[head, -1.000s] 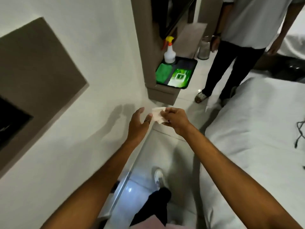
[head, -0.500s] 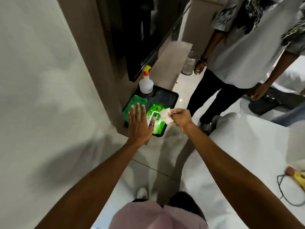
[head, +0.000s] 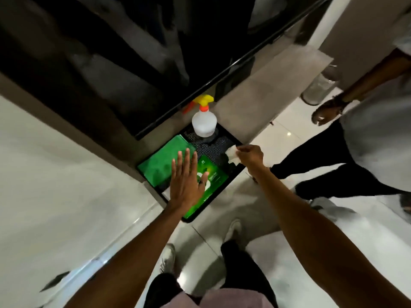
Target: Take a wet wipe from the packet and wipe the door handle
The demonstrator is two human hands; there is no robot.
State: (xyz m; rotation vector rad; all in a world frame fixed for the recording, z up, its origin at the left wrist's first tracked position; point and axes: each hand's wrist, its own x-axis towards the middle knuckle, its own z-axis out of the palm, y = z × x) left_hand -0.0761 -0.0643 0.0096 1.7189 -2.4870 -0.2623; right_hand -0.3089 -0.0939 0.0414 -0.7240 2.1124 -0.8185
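Observation:
A green wet wipe packet [head: 214, 174] lies in a black tray [head: 231, 143] on a low ledge. My left hand [head: 186, 181] hovers flat over the packet with its fingers spread, covering part of it. My right hand [head: 250, 155] is over the tray's right edge, pinching a crumpled white wet wipe [head: 232, 153]. No door handle shows in this view.
A folded green cloth [head: 161, 162] and a clear spray bottle [head: 204, 122] with a yellow and orange trigger share the tray. A dark glossy panel hangs above it. Another person [head: 355, 138] stands at the right by a metal bin [head: 318, 90]. A white bed is at the lower right.
I have stepped closer to the tray. My left hand moved from beside the wipe to over the packet. My right hand carried the wipe to the tray's right edge.

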